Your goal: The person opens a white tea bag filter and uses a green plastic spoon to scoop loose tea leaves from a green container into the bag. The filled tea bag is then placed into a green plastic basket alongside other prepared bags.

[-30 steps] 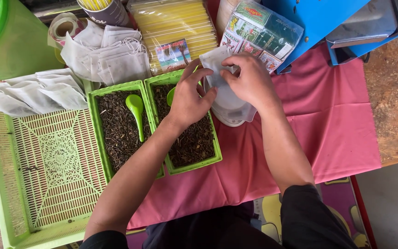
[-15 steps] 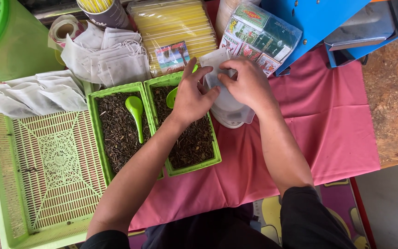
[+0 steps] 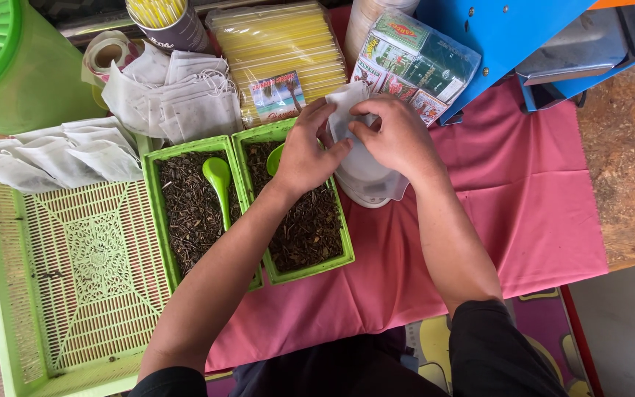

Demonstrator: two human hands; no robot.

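Note:
My left hand point(image 3: 309, 151) and my right hand point(image 3: 395, 136) both pinch a small white filter bag point(image 3: 348, 99), held above a white scale-like device point(image 3: 365, 180) on the pink cloth point(image 3: 523, 213). Under my left wrist sits a green tray of dark loose tea point(image 3: 310, 228) with a green scoop point(image 3: 275, 158) partly hidden by the hand. A second green tray of tea point(image 3: 185, 213) beside it holds another green spoon point(image 3: 218, 180).
A large green lattice basket point(image 3: 75, 272) lies at left, with piles of white filter bags point(image 3: 53, 154) and more bags point(image 3: 178, 95) behind. A yellow straw pack point(image 3: 273, 51), a bag of small packets point(image 3: 417, 62), a green bin point(image 3: 9, 66) and a blue machine point(image 3: 523, 37) line the back.
Both hands have shifted slightly on the white bag, gathering its top closer together. The trays and spoons stay put.

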